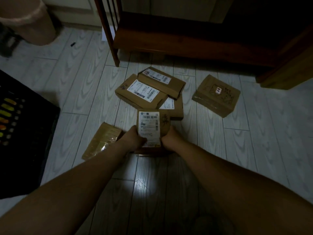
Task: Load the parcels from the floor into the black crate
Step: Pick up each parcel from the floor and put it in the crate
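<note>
1. In the lower middle of the frame, both hands hold one small brown cardboard parcel with a white shipping label [149, 123].
2. The left hand [135, 138] curls round the parcel's left edge, thumb lying on the label.
3. The right hand [169, 137] wraps the right edge; its fingers are hidden behind the box.
4. The black plastic crate [39, 136] sits at the left edge of the frame, well apart from the held parcel.
5. Just left of the left wrist, a tape-wrapped brown parcel [101, 141] lies on the pale wood-grain plank floor [254, 141].
6. Above the hands, in the centre, a flat brown labelled box [142, 92] leans against a second flat brown labelled box [160, 80]. Both overlap a third brown box [177, 109] that is partly hidden beneath them.
7. To the right of centre, a squarish brown box with a small pink sticker [216, 95] lies alone.
8. Dark wooden furniture [186, 38] fills the upper right.
9. A beige round bin [28, 22] stands in the upper left.
</note>
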Action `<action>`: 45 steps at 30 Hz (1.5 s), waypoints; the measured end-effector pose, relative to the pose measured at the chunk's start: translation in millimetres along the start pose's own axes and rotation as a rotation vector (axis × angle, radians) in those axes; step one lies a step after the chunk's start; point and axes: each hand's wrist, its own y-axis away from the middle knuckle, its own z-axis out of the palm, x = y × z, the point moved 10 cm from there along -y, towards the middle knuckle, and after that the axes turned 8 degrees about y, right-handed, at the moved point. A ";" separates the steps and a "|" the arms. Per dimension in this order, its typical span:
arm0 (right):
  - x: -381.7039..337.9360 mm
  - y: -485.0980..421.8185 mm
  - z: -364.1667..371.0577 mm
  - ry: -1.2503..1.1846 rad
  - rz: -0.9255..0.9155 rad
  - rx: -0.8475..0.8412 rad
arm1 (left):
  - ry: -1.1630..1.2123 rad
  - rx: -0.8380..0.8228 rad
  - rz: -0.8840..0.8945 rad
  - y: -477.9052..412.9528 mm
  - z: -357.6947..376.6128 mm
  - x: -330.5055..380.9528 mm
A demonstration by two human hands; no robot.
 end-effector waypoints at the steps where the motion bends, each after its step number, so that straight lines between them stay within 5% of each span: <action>1: -7.2 5.5 -8.0 -0.003 -0.010 0.009 | 0.026 0.017 0.015 7.4 -6.2 7.5; 11: -164.7 190.3 -151.8 -0.030 -0.103 0.113 | 0.240 0.078 0.125 202.3 -118.4 171.0; 28: -434.2 580.7 -401.5 -0.208 -0.362 0.390 | 0.219 0.022 0.518 581.2 -309.2 487.4; 38: -498.0 734.5 -481.7 -0.128 -0.666 0.575 | 0.278 0.187 0.803 741.1 -340.6 567.1; 45: -509.0 791.1 -470.8 -0.150 -0.811 0.561 | 0.253 0.298 0.851 804.2 -352.7 554.7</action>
